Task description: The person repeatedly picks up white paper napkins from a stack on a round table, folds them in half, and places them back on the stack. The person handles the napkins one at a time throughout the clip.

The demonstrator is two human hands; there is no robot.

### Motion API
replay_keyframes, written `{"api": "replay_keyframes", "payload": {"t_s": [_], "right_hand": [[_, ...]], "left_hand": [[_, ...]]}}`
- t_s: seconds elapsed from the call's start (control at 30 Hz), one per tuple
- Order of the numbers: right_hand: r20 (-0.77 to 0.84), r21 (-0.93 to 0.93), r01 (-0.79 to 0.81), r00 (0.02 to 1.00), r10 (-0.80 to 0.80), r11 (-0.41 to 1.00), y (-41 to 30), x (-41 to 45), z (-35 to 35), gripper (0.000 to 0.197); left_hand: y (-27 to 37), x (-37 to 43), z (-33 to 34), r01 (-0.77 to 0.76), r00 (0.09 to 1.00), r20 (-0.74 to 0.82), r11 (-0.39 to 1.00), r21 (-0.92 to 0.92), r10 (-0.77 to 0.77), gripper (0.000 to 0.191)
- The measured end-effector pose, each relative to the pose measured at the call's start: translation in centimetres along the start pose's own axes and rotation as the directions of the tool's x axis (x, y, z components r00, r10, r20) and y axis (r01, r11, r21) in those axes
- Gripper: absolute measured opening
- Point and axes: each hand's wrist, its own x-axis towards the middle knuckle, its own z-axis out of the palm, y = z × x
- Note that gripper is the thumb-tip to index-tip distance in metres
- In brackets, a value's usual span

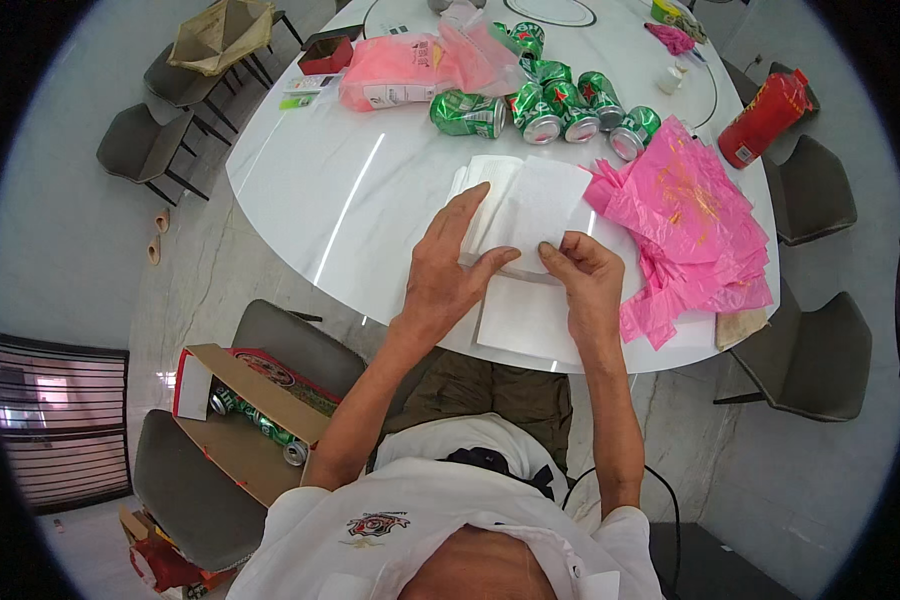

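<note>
A stack of thin white sheets, seemingly paper or tissue (544, 199), lies opened on the white marbled table. My left hand (450, 259) rests over its left part, fingers apart, the thumb at the near edge. With thumb and fingers my right hand (585, 274) pinches the near right edge of the top sheet. Nearer the table's front edge lies another flat white sheet (525, 319), partly beneath my hands. Crumpled pink plastic bags (690, 217) are heaped to the right of my right hand.
Beyond the sheets lie several crushed green beer cans (469, 114) and a pink plastic package (394, 71). A red package (765, 116) stands at the right edge. At the lower left, an open cardboard box (247, 450) with cans rests on grey chairs (187, 491).
</note>
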Motion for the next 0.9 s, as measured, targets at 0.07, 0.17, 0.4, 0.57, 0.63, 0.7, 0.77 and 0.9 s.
{"api": "replay_keyframes", "payload": {"t_s": [0.07, 0.17, 0.4, 0.57, 0.63, 0.7, 0.77, 0.9], "right_hand": [[-0.010, 0.101, -0.024, 1.000, 0.025, 0.995, -0.8, -0.6, -0.3, 0.007], [0.010, 0.108, -0.054, 0.999, 0.053, 0.993, -1.6, -0.8, -1.0, 0.005], [0.119, 0.074, -0.083, 0.990, 0.074, 0.994, 0.1, 0.1, -2.9, 0.012], [0.156, 0.043, -0.053, 0.987, 0.046, 0.998, 0.1, 0.1, -2.0, 0.013], [0.171, 0.046, -0.056, 0.984, 0.047, 0.997, -0.6, 0.0, -1.2, 0.011], [0.192, 0.021, -0.055, 0.980, 0.050, 0.998, -0.7, 0.0, -1.4, 0.012], [0.233, -0.004, -0.028, 0.972, 0.028, 1.000, 0.5, 0.7, -2.6, 0.014], [0.175, -0.062, -0.065, 0.982, 0.075, 0.996, -1.4, 0.5, -1.1, 0.021]], "left_hand": [[0.0, 0.2, -0.4, 0.012, 1.000, -0.006, 1.000, 0.010, -0.012, 0.074], [-0.5, 1.0, -0.3, 0.091, 0.996, 0.033, 0.986, -0.139, -0.087, 0.074], [0.1, 5.0, -0.1, 0.251, 0.951, 0.225, 0.953, -0.167, -0.211, 0.080], [0.2, 7.6, -0.1, 0.141, 0.941, 0.310, 0.990, 0.013, -0.138, 0.079], [-0.1, 8.1, 0.3, 0.125, 0.943, 0.308, 0.992, 0.012, -0.122, 0.077], [0.0, 8.6, 0.5, 0.144, 0.933, 0.332, 0.989, 0.010, -0.140, 0.075], [0.8, 8.7, 0.8, 0.185, 0.927, 0.330, 0.983, 0.014, -0.179, 0.071], [0.1, 8.5, 1.4, 0.192, 0.927, 0.332, 0.981, -0.025, -0.173, 0.069]]}}
